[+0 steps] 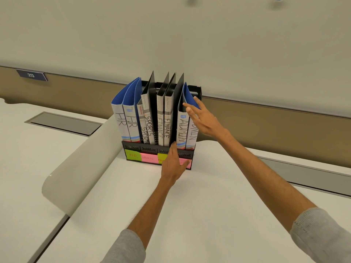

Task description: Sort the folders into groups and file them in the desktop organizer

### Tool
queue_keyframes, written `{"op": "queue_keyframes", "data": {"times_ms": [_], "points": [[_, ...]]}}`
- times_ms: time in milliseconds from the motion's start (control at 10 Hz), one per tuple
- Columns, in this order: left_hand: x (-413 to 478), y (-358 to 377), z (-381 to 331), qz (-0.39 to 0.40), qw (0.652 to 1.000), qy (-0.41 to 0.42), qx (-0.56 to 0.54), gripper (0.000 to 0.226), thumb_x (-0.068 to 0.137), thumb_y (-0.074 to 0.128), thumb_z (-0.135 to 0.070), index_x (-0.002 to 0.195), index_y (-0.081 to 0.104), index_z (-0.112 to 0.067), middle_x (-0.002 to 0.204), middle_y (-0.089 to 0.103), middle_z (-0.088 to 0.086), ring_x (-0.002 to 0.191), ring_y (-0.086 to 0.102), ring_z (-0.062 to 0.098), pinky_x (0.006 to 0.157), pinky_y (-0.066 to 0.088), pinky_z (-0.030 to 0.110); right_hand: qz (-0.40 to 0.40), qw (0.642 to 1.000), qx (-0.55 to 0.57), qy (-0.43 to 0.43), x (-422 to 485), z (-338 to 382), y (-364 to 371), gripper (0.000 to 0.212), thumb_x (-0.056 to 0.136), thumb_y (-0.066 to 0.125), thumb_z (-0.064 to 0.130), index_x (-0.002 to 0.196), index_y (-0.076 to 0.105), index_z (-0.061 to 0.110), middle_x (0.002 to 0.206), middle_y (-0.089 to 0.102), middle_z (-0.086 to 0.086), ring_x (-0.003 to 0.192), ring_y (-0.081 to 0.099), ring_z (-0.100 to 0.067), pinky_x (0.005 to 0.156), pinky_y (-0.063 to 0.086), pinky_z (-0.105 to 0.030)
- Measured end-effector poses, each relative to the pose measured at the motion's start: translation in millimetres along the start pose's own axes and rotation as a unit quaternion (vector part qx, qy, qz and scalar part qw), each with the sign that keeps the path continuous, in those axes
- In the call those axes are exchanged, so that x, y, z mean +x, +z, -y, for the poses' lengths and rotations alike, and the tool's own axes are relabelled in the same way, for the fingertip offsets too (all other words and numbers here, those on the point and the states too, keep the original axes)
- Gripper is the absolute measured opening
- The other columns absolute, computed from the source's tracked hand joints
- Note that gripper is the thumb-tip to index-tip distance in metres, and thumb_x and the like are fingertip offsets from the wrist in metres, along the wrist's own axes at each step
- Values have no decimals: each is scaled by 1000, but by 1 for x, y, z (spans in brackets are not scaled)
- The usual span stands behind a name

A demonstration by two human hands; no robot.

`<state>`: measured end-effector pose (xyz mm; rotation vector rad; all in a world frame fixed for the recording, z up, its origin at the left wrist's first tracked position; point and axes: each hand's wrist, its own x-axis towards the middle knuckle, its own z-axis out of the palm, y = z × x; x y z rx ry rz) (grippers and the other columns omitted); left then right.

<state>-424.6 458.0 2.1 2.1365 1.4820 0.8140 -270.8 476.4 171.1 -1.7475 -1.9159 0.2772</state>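
Observation:
A black desktop organizer (140,147) stands on the white table, with green and pink sticky labels along its front. Upright folders fill it: two blue ones marked HR (124,118), two marked SPORTS (149,126), two black ones marked FINANCE (165,126) and two blue ones marked ADMIN (182,128). My left hand (173,164) rests flat against the organizer's front right, its fingers over the labels. My right hand (201,118) has spread fingers touching the rightmost ADMIN folder (192,133) from the side. Neither hand grips anything.
A roll of white paper (79,168) lies curled left of the organizer. A grey cable hatch (64,123) is set into the table at the far left. A partition wall with a plate reading 213 (31,75) runs behind.

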Motion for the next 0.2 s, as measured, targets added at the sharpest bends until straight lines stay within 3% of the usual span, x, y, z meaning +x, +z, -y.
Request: {"op": "queue_keyframes", "data": {"times_ms": [200], "points": [[-14,-19,4,-92,995,29,-34,62,92,60,-31,146,35,-12,157,28,10,134,43,28,97,46,39,-156,988,9,12,-22,0,15,49,103,29,50,150,31,37,163,10,-4,143,31,-27,105,41,-59]]}}
